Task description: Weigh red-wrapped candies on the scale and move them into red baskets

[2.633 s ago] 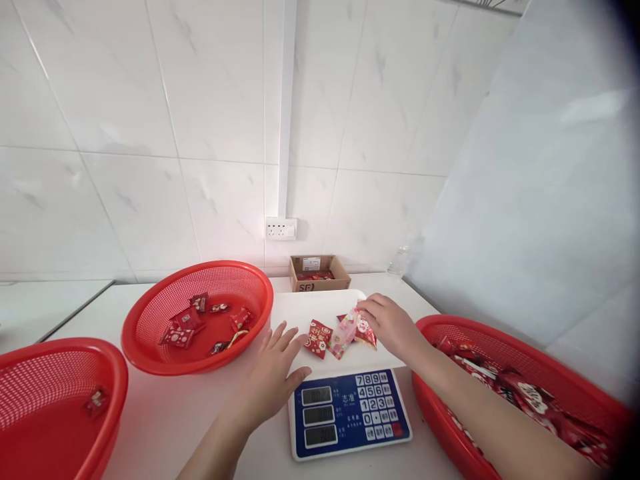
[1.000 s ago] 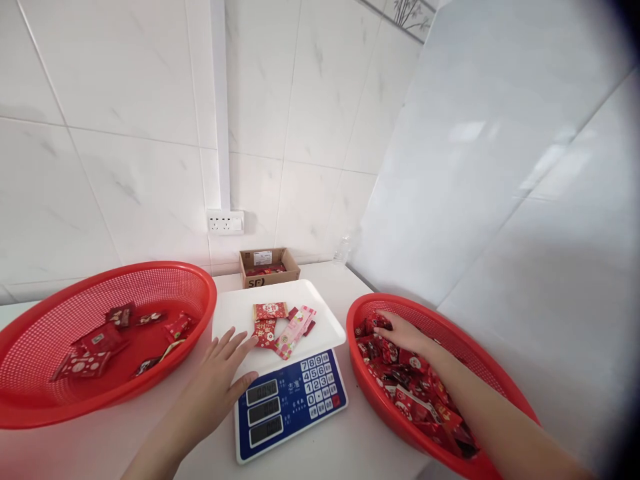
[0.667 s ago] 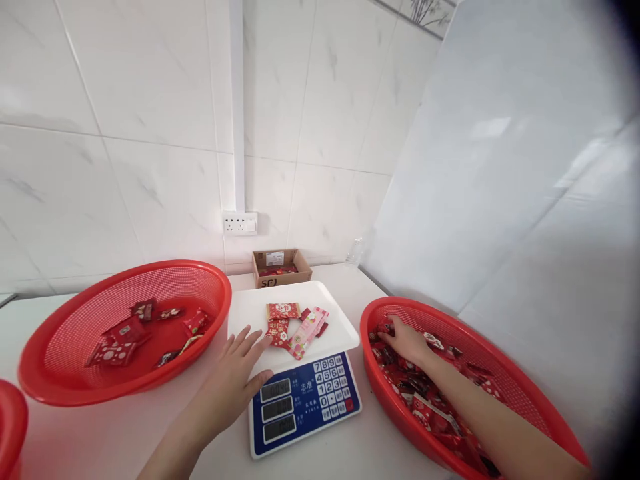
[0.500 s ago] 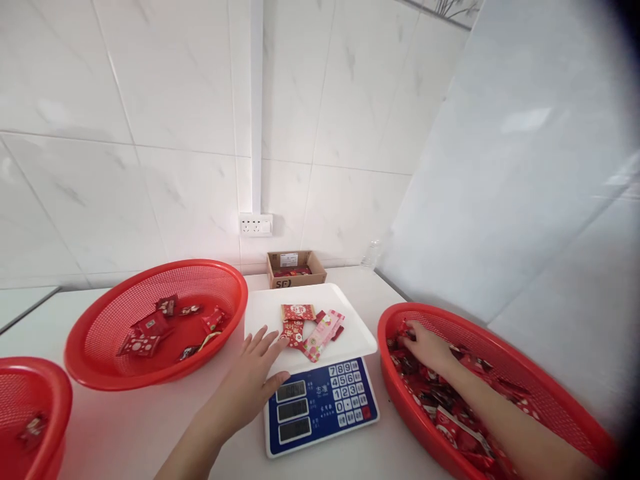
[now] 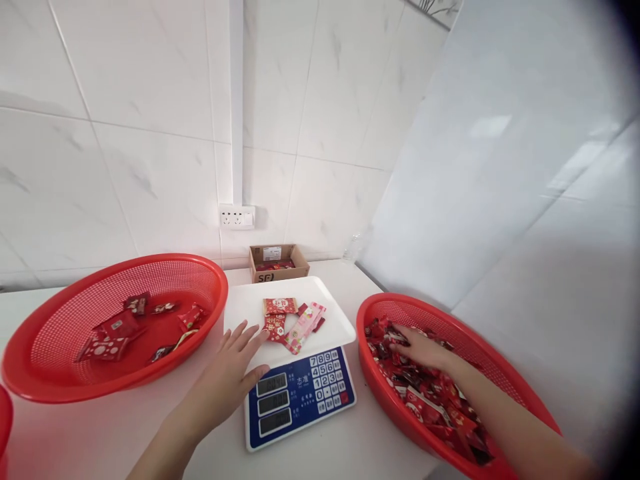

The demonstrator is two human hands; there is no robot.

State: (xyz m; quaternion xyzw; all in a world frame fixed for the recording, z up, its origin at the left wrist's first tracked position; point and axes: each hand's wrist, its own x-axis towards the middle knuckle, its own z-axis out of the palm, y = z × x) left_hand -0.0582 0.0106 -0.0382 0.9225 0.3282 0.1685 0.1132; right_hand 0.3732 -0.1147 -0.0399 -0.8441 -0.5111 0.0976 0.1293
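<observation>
My left hand (image 5: pixel 235 367) is open, fingers spread, at the near left edge of the white tray (image 5: pixel 323 303) of a digital scale (image 5: pixel 300 393). Several small snack packets rest on that tray, among them a red packet (image 5: pixel 280 306) and a pink checked packet (image 5: pixel 306 328). To the right, my right hand (image 5: pixel 423 348) reaches into a red oval basket (image 5: pixel 373 383) filled with red-wrapped packets (image 5: pixel 425 403). Its thumb and fingers are apart and touch the packets, with some fingertips hidden among them.
At the left stands another red basket (image 5: pixel 55 303) with several packets inside. A small open cardboard box (image 5: pixel 280 275) with red packets sits behind the scale near the tiled wall. A socket (image 5: pixel 237 217) is on the wall. Part of another basket (image 5: pixel 4 420) shows at the left edge.
The view has swung to the right. My right hand has moved lower into the packets, its fingers looser than before. My left hand stays spread by the tray.
</observation>
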